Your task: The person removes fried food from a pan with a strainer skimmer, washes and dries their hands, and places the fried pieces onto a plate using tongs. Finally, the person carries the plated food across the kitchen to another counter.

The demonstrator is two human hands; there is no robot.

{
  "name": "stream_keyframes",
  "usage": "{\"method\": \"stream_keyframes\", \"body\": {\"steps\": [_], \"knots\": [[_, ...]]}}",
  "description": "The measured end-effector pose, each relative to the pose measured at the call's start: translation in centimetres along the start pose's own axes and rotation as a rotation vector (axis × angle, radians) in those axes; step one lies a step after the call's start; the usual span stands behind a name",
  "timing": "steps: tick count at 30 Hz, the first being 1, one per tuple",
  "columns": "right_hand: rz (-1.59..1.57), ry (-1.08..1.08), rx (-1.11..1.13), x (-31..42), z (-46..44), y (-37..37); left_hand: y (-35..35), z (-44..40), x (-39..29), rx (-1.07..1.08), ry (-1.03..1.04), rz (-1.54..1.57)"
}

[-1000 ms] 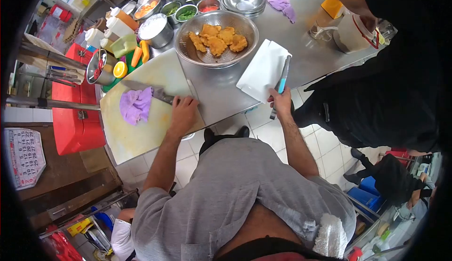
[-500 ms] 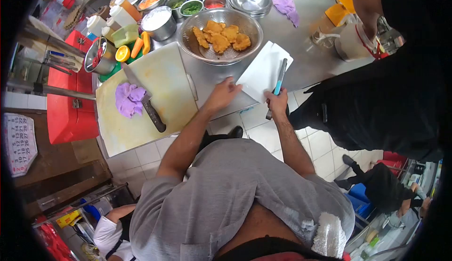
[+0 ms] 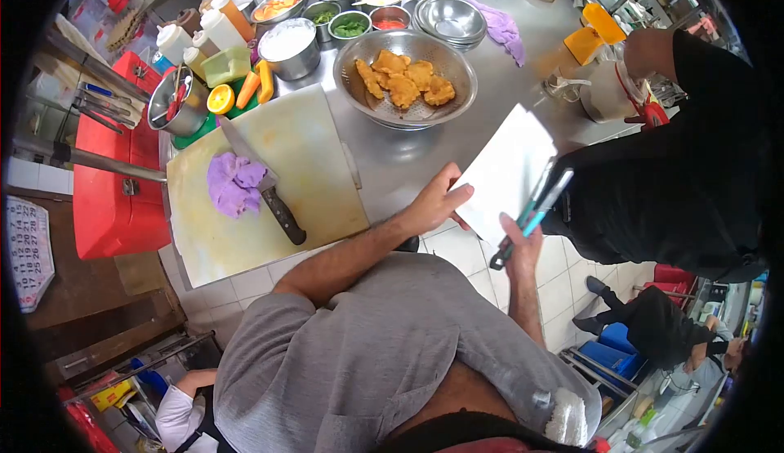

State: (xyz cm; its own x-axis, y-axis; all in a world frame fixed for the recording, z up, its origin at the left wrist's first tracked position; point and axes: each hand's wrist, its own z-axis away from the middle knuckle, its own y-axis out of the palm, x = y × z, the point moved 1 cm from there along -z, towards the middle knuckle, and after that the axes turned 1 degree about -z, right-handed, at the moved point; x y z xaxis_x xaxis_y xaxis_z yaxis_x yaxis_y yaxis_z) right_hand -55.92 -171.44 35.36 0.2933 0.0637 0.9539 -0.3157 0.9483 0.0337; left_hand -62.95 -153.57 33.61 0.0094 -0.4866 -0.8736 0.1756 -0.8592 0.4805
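Reaches left forearm (image 3: 359, 254) diagonally forward and inward from a bent elbow (image 3: 306, 288), with left hand (image 3: 441, 201) out ahead of the torso, curled in a grip with thumb toward the right hand (image 3: 523, 247). Extends right forearm (image 3: 528, 302) (bare, like the left) forward, with right hand closed and thumb raised on top. Holds both hands near each other but apart, with some fingers hidden.

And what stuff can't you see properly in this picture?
All in the head view:
- Underside of the white tray: turned away.
- Exact kind of teal tool in the right hand: blurred.
- What's under the purple cloth on the board: covered by it.
- The nearest co-worker's head: cut off by the edge.
- Tiny writing on the calendar: too small.
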Motion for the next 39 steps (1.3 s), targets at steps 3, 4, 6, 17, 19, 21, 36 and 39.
{"method": "stream_keyframes", "body": {"steps": [3, 4, 6, 17, 19, 21, 36, 39], "knots": [[0.079, -0.377, 0.146, 4.0, 0.5, 0.6, -0.3, 3.1, -3.1, -0.105, 0.108, 0.017], [0.097, -0.529, 0.231, 5.6, 0.1, 1.4, -0.9, 4.0, -3.9, -0.200, 0.225, -0.016], [0.006, -0.578, 0.175, 8.4, -0.3, 3.7, -2.1, 6.9, -6.3, -0.279, 0.303, 0.107], [1.056, -0.333, 0.620, 10.5, -7.5, 13.6, -11.6, 20.7, -6.8, -0.767, 0.479, 0.065], [1.179, -0.387, 0.669, 10.6, -8.1, 15.6, -12.3, 20.6, -5.2, -0.851, 0.462, 0.082], [1.380, -0.363, 0.664, 11.0, -8.3, 17.2, -13.1, 20.3, -3.6, -0.938, 0.403, 0.086], [1.774, -0.609, 0.517, 9.9, -6.7, 24.3, -16.0, 16.0, 0.8, -0.926, 0.326, 0.159], [1.756, -0.669, 0.474, 9.4, -7.7, 24.0, -16.3, 15.8, 0.8, -0.947, 0.302, 0.182]]}}
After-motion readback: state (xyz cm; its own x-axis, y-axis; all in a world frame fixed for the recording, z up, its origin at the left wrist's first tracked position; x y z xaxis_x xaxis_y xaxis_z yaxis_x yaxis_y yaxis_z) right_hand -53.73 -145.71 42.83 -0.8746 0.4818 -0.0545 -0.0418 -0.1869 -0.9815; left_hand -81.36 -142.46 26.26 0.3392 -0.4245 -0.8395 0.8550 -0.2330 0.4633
